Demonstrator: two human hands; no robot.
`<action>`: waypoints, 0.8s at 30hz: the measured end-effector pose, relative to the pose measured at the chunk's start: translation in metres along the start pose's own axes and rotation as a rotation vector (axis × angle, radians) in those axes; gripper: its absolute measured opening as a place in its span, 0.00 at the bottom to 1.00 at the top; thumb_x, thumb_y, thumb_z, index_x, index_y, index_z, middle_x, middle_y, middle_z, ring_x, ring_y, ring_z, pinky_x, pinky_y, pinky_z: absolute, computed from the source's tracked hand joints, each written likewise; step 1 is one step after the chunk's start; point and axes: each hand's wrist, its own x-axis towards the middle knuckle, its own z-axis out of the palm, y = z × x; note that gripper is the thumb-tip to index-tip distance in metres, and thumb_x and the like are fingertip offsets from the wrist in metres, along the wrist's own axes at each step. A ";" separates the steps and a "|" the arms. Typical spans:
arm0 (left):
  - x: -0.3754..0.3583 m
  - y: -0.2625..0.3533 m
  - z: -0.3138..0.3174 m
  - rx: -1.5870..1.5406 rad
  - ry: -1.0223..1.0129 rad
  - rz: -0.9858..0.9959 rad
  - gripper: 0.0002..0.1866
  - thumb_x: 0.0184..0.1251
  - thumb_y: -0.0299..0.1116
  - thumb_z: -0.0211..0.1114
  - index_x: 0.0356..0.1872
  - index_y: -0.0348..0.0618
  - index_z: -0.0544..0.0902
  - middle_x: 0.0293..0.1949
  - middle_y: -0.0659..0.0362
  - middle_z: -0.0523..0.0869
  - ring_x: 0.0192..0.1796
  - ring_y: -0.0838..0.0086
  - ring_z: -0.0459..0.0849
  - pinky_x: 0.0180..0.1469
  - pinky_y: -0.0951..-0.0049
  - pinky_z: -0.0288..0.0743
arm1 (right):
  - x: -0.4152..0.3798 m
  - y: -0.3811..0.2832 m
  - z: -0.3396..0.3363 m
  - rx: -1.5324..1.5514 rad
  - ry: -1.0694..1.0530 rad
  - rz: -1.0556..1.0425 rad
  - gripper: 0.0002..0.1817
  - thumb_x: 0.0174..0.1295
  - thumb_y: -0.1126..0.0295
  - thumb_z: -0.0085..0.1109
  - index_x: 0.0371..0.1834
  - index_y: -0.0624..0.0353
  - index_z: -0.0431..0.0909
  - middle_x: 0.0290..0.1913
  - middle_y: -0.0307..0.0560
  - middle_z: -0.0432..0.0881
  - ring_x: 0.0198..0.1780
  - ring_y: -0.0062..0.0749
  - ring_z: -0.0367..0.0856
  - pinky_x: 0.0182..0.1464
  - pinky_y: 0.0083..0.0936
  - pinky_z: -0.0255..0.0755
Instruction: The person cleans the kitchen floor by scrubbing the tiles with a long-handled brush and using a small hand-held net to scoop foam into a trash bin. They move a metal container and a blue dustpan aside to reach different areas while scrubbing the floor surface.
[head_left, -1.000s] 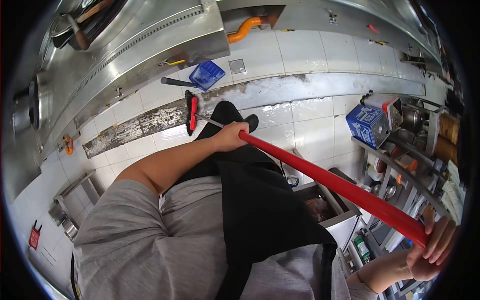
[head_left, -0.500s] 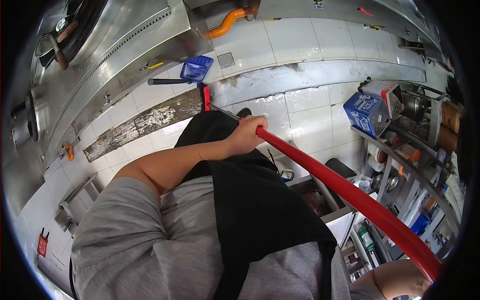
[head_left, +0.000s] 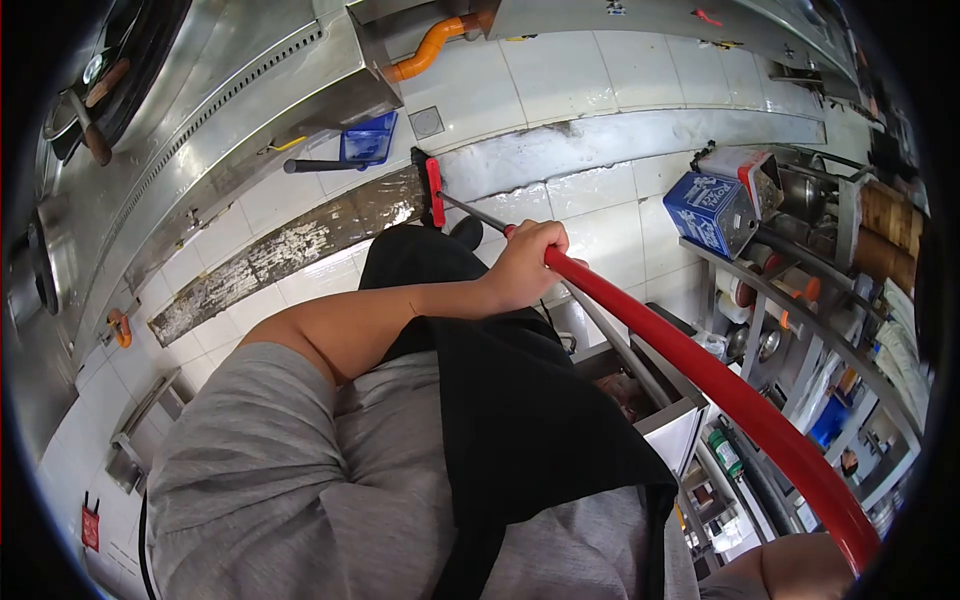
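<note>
My left hand [head_left: 525,268] is wrapped around the red pole [head_left: 690,360] of a long-handled floor squeegee. Its narrow red head [head_left: 435,192] rests at the floor, where a worn dark board [head_left: 290,255] meets a metal strip [head_left: 620,140]. From the head the pole slants across my body to the lower right. There my right arm [head_left: 800,568] shows close to the pole's end; the right hand's fingers are hidden at the dark frame edge. A blue dustpan [head_left: 368,138] with a dark handle lies on the tiles left of the head.
Steel kitchen counters [head_left: 270,90] run along the upper left, with an orange pipe [head_left: 430,50] beneath. The white floor tiles [head_left: 595,200] look wet. To the right, a blue tin [head_left: 710,215] stands beside a metal rack [head_left: 820,330] loaded with kitchenware.
The squeegee head and my left hand have shifted right, away from the dustpan. The whole view has shifted slightly. My right hand, partly visible before, has slipped from sight.
</note>
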 end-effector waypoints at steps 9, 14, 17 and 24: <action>-0.003 0.008 -0.025 -0.087 0.003 0.100 0.22 0.54 0.36 0.77 0.25 0.47 0.67 0.25 0.59 0.75 0.35 0.62 0.71 0.43 0.64 0.66 | 0.028 -0.005 0.085 -0.141 -0.119 0.090 0.15 0.64 0.66 0.61 0.22 0.49 0.67 0.20 0.31 0.74 0.20 0.23 0.71 0.37 0.31 0.65; -0.005 0.008 -0.040 -0.128 0.044 0.153 0.22 0.55 0.35 0.77 0.25 0.46 0.66 0.24 0.58 0.75 0.33 0.59 0.71 0.42 0.63 0.66 | 0.047 -0.020 0.132 -0.243 -0.240 0.152 0.15 0.64 0.67 0.61 0.22 0.49 0.67 0.20 0.31 0.74 0.20 0.23 0.71 0.36 0.31 0.66; 0.002 -0.005 -0.036 -0.170 0.098 0.230 0.22 0.53 0.34 0.77 0.25 0.46 0.66 0.25 0.57 0.75 0.31 0.57 0.71 0.41 0.64 0.65 | 0.063 -0.032 0.160 -0.308 -0.312 0.185 0.15 0.64 0.67 0.61 0.21 0.49 0.67 0.20 0.31 0.75 0.20 0.23 0.71 0.36 0.31 0.66; 0.014 -0.022 -0.040 -0.095 -0.021 0.140 0.20 0.56 0.42 0.75 0.30 0.46 0.70 0.36 0.54 0.75 0.46 0.57 0.71 0.51 0.60 0.66 | 0.064 -0.034 0.218 -0.402 -0.319 0.109 0.07 0.62 0.70 0.61 0.31 0.54 0.71 0.33 0.41 0.80 0.25 0.27 0.73 0.33 0.32 0.69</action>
